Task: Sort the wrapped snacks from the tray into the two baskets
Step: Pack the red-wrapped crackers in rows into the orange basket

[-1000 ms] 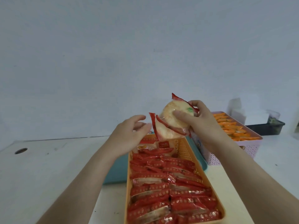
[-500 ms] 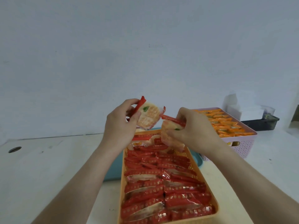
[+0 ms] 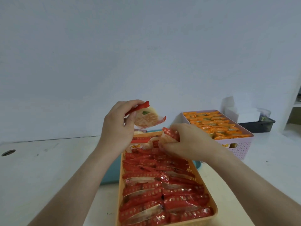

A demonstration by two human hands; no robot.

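Observation:
My left hand holds a red-wrapped round rice cracker up above the far end of the orange basket. That basket is packed with several rows of red-wrapped snacks. My right hand grips a second red-wrapped snack and presses it down at the basket's far end. A pink basket to the right holds several orange-wrapped snacks. The teal tray lies under the orange basket, mostly hidden.
White table with a round cable hole at the left. Behind the pink basket sit a black bin and white containers. A plain wall rises close behind the table.
The two snacks my right hand held got split: my left hand took one and lifted it, while my right hand lowered the other to the orange basket's far end.

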